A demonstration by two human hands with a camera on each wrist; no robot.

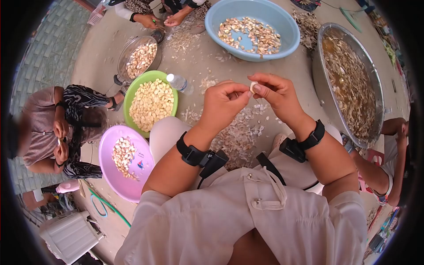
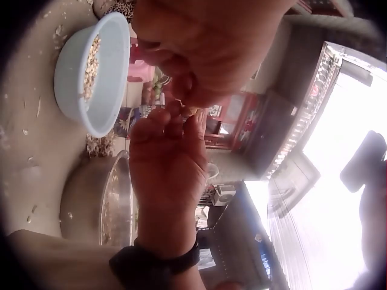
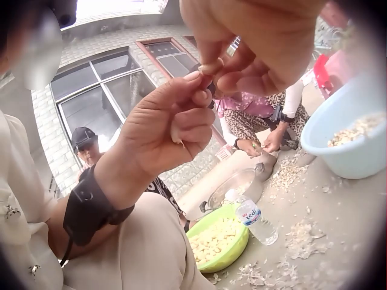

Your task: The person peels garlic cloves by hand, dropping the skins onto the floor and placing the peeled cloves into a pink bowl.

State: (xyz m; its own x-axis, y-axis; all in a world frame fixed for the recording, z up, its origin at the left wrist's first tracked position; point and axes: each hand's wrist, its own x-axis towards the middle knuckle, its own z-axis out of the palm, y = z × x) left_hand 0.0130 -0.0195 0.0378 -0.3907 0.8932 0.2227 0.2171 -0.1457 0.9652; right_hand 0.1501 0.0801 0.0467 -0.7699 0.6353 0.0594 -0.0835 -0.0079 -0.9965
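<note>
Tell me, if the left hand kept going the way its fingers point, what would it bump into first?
Probably the right hand: the left hand points across at it, both pinching one clove between them.

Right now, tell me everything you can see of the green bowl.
The green bowl is round, bright lime and looks like plastic, with a smooth rolled rim. It stands upright on the ground left of the person's knee, filled nearly to the rim with pale peeled cloves. A small water bottle lies beside its rim, the pink bowl sits close below it, and a metal bowl stands just beyond. No hand touches it.
</note>
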